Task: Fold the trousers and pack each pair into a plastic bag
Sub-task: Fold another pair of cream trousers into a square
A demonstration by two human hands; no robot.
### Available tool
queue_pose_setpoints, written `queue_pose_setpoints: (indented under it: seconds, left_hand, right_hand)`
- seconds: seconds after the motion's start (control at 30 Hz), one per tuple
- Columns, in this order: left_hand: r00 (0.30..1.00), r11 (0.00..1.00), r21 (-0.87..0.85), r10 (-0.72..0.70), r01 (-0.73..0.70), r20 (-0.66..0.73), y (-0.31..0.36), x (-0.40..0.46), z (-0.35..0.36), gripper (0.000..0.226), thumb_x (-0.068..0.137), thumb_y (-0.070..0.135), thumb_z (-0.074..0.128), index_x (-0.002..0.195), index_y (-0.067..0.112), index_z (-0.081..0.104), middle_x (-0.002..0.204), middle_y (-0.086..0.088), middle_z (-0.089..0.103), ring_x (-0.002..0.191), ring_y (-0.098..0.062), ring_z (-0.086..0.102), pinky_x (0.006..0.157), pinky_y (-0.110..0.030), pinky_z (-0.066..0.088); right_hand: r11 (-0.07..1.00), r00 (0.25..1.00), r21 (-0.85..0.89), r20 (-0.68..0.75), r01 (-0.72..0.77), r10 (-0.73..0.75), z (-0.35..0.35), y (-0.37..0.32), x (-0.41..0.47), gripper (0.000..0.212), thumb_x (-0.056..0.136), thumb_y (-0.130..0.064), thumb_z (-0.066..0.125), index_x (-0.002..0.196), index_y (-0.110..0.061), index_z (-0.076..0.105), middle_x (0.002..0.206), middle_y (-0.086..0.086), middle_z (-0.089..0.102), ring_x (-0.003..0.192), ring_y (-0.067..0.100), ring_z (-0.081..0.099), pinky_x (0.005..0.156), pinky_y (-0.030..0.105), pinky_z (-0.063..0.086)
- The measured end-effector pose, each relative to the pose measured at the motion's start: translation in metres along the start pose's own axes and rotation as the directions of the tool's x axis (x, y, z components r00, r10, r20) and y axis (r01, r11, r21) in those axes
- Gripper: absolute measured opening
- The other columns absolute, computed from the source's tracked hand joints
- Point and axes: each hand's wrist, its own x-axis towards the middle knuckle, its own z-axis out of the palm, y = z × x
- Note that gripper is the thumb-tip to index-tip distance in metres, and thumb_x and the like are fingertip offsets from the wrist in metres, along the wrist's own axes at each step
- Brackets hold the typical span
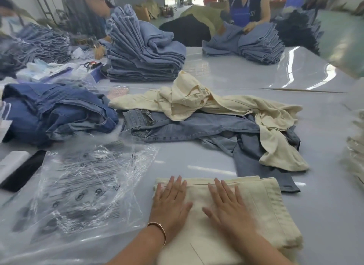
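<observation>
Head view: left hand (171, 202) and right hand (226, 203) press flat, fingers straight, on folded cream trousers (262, 211), whose near edge is cut off.

The folded cream trousers (262, 211) under my palms run off the bottom edge. Print on the plastic bags (82, 187) is too smeared to read. The stack (356, 146) at right is blurred and cropped. The white sheet (338, 26) top right is blurred.
</observation>
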Motion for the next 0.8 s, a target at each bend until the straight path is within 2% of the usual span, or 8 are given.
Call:
queue_pose_setpoints:
  seconds: [0.07, 0.17, 0.33, 0.4, 0.47, 0.53, 0.67, 0.8]
  left_hand:
    - [0.998, 0.998, -0.045, 0.049, -0.050, -0.026, 0.000, -0.029, 0.002, 0.063, 0.090, 0.055, 0.031, 0.139, 0.021, 0.050, 0.149, 0.002, 0.042, 0.143, -0.016, 0.026, 0.110, -0.046, 0.013]
    - [0.996, 0.996, -0.032, 0.089, -0.088, 0.032, -0.007, -0.063, 0.008, 0.061, 0.080, 0.062, 0.033, 0.121, 0.029, 0.066, 0.132, 0.009, 0.058, 0.136, -0.011, 0.019, 0.105, -0.038, 0.018]
    - [0.996, 0.991, -0.102, 0.090, -0.089, 0.009, -0.017, -0.072, -0.009, 0.051, 0.076, 0.057, 0.036, 0.102, 0.036, 0.074, 0.116, 0.015, 0.068, 0.109, -0.004, 0.063, 0.113, -0.023, 0.004]
    - [0.988, 0.959, -0.262, 0.071, -0.104, -0.134, -0.039, -0.072, -0.012, 0.044, 0.079, 0.045, 0.041, 0.103, 0.028, 0.074, 0.119, 0.010, 0.066, 0.106, -0.011, 0.066, 0.109, -0.021, 0.019]
    - [0.968, 0.905, -0.423, -0.066, -0.043, -0.241, -0.077, -0.072, -0.014, 0.043, 0.082, 0.037, 0.045, 0.110, 0.018, 0.071, 0.126, 0.001, 0.062, 0.117, -0.021, 0.060, 0.106, -0.028, 0.032]
    - [0.930, 0.873, -0.470, -0.272, 0.131, -0.247, -0.125, -0.082, -0.020, 0.035, 0.087, 0.030, 0.056, 0.117, 0.016, 0.067, 0.133, -0.003, 0.058, 0.129, -0.025, 0.048, 0.110, -0.037, 0.032]
    - [0.860, 0.760, -0.490, -0.509, 0.427, -0.040, -0.224, -0.109, -0.036, 0.037, 0.077, 0.019, 0.077, 0.111, 0.027, 0.066, 0.126, 0.001, 0.060, 0.126, -0.020, 0.042, 0.106, -0.036, 0.037]
    - [0.926, 0.828, -0.416, -0.353, 0.376, 0.133, -0.270, -0.123, -0.044, 0.058, 0.066, 0.040, 0.081, 0.119, 0.038, 0.057, 0.129, 0.014, 0.051, 0.132, -0.014, 0.037, 0.109, -0.032, 0.034]
  right_hand:
    - [0.993, 0.997, 0.099, 0.033, 0.069, -0.073, -0.005, -0.008, -0.024, 0.068, 0.093, -0.064, 0.024, 0.139, -0.022, 0.051, 0.146, 0.005, 0.045, 0.138, 0.023, 0.027, 0.111, 0.040, 0.010]
    - [0.990, 0.980, 0.048, 0.140, 0.134, -0.140, 0.001, -0.017, -0.054, 0.073, 0.092, -0.066, 0.012, 0.125, -0.027, 0.065, 0.132, 0.003, 0.061, 0.126, 0.015, 0.040, 0.109, 0.041, 0.012]
    - [0.996, 0.994, -0.022, 0.054, 0.092, -0.091, -0.001, -0.022, -0.061, 0.074, 0.094, -0.063, 0.007, 0.116, -0.031, 0.070, 0.126, -0.003, 0.065, 0.148, 0.013, -0.002, 0.109, 0.036, 0.010]
    - [0.993, 0.992, 0.023, 0.045, 0.117, -0.118, -0.006, -0.023, -0.059, 0.064, 0.090, -0.068, 0.024, 0.111, -0.032, 0.072, 0.119, -0.006, 0.068, 0.146, 0.009, -0.006, 0.110, 0.031, 0.011]
    - [0.989, 0.987, 0.067, 0.075, 0.136, -0.141, -0.017, -0.024, -0.053, 0.057, 0.064, -0.072, 0.058, 0.106, -0.037, 0.073, 0.114, -0.011, 0.069, 0.140, 0.003, 0.028, 0.108, 0.024, 0.023]
    - [0.991, 0.984, 0.106, 0.148, 0.087, -0.102, -0.023, -0.024, -0.046, 0.078, 0.052, -0.072, 0.073, 0.123, -0.043, 0.060, 0.133, -0.014, 0.056, 0.128, 0.002, 0.047, 0.103, 0.022, 0.034]
    - [0.997, 0.984, 0.020, 0.159, 0.079, -0.081, -0.022, -0.027, -0.016, 0.092, 0.077, -0.059, 0.061, 0.149, -0.044, 0.006, 0.160, -0.014, -0.006, 0.147, 0.008, -0.001, 0.117, 0.032, 0.003]
    - [0.997, 0.974, -0.056, 0.222, 0.055, -0.041, -0.026, -0.034, 0.017, 0.115, 0.072, -0.055, 0.069, 0.150, -0.038, -0.014, 0.159, -0.009, -0.017, 0.148, 0.012, -0.010, 0.118, 0.036, -0.004]
